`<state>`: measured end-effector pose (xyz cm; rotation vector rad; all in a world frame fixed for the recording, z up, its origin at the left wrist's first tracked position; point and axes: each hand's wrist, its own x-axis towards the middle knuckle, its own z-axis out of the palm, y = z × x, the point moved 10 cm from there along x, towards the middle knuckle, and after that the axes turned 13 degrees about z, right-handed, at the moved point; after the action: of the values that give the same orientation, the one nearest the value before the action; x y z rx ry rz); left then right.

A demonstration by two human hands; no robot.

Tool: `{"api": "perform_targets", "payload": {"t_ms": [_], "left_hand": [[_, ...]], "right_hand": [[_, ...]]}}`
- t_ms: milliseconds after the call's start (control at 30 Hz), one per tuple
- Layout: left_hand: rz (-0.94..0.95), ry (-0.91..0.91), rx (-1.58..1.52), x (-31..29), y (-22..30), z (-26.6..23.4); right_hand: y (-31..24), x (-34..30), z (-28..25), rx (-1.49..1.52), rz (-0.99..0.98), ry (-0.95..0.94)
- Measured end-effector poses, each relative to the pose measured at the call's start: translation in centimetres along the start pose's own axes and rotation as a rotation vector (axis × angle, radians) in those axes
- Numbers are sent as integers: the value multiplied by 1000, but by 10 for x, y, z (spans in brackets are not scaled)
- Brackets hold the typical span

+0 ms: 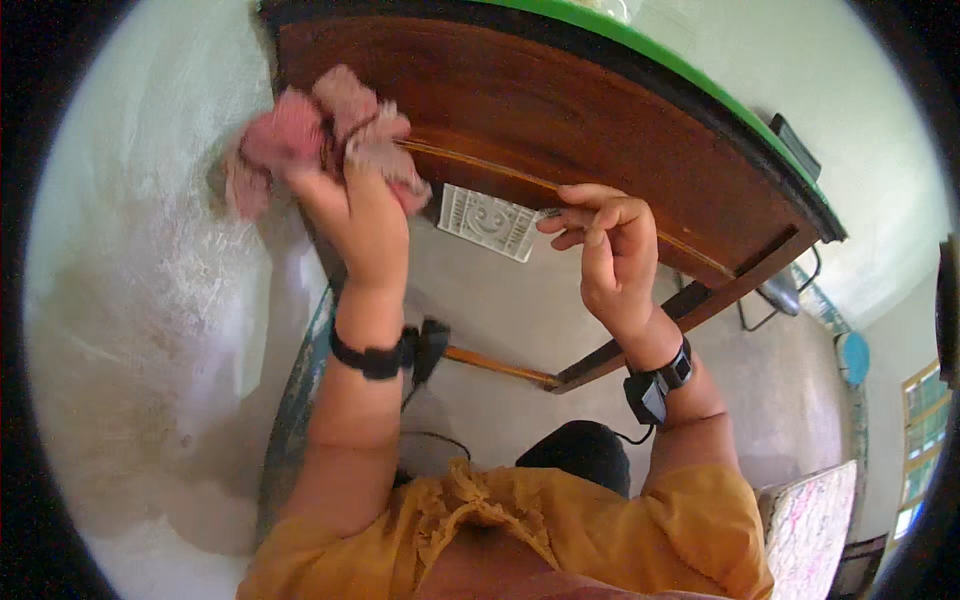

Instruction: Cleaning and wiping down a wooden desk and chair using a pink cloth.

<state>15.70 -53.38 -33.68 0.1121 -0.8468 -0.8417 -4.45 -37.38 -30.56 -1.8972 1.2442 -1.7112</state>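
Note:
My left hand (360,225) is closed on a crumpled pink cloth (365,130), which is bunched against the left end of a dark brown wooden desk panel (560,110), close to the wall. Part of the cloth is smeared by motion. My right hand (622,245) hangs in the air in front of the panel's lower edge, its fingers loosely bent and apart, with nothing visible in them. Between the two hands, below the panel, shows a white plastic piece (488,222) with a cut-out pattern.
A green top edge (660,50) runs along the desk. The pale wall (150,270) stands close on my left. A wooden crossbar (500,367) lies low before me. To the right are a chair (780,295), a blue round object (852,357) and a patterned pale board (812,530).

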Motion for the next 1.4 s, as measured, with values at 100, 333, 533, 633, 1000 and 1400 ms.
{"api": "perform_targets", "payload": {"t_ms": [100,333,533,633,1000,1400], "left_hand": [[336,-168,542,29,10,36],[879,-729,741,-113,18,160],[718,-1063,430,-136,28,186],[763,-1131,601,-122,30,144],[840,-827,992,-24,61,132],[759,-874,1020,-9,34,136]], "right_hand": [[7,-3,-12,44,-30,17],[-37,-24,-46,-97,-428,269],[-57,-43,-51,-561,-454,238],[-59,-38,-38,-469,-436,178],[-26,12,-7,-465,-409,201],[-17,14,-5,-522,-407,252]]}}
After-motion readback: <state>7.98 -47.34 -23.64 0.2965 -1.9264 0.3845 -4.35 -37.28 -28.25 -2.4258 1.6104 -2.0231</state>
